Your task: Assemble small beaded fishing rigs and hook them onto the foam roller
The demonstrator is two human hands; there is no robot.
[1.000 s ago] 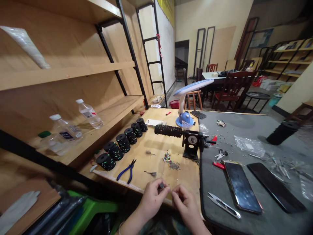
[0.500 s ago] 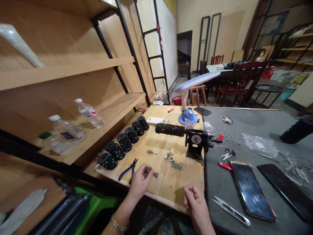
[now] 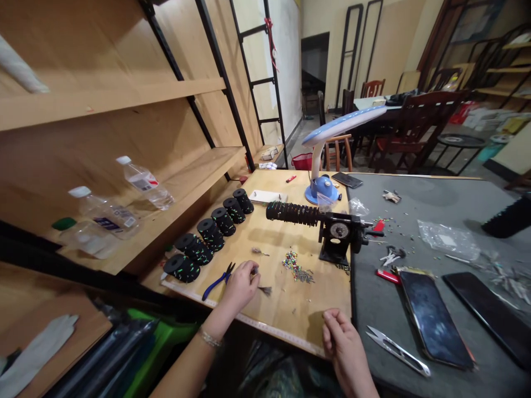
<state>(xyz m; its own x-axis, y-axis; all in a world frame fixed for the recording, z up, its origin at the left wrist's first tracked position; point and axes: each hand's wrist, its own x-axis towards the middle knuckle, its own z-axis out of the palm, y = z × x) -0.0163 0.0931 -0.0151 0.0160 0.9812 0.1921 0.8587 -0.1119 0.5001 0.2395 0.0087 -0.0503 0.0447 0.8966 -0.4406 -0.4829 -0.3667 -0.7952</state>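
Note:
My left hand [image 3: 241, 288] is over the wooden table with its fingers pinched together. A bit of something small and greyish shows at the fingertips, too little to name. Beside that hand lies a small bundle of dark bristle-like strands [image 3: 265, 289], partly covered. Blue-handled pliers [image 3: 216, 282] rest just to its left. My right hand [image 3: 343, 344] hovers at the table's front edge, fingers curled and thumb against the forefinger; whatever they hold is hidden. Ahead of both hands is a pile of tiny coloured beads [image 3: 291, 264] with grey pin-like pieces [image 3: 306, 275] alongside.
A black hand-cranked winder [image 3: 335, 237] carries a wound black coil [image 3: 292, 213]. Several black spools [image 3: 211, 233] line the left side. Behind stands a blue desk lamp [image 3: 322, 189]. Thread snips [image 3: 398, 351] and two phones [image 3: 435, 318] lie on the grey mat [image 3: 385, 309].
My left hand has moved forward, uncovering more of the dark strands. My right hand stays pinched near the front edge. The view has shifted slightly.

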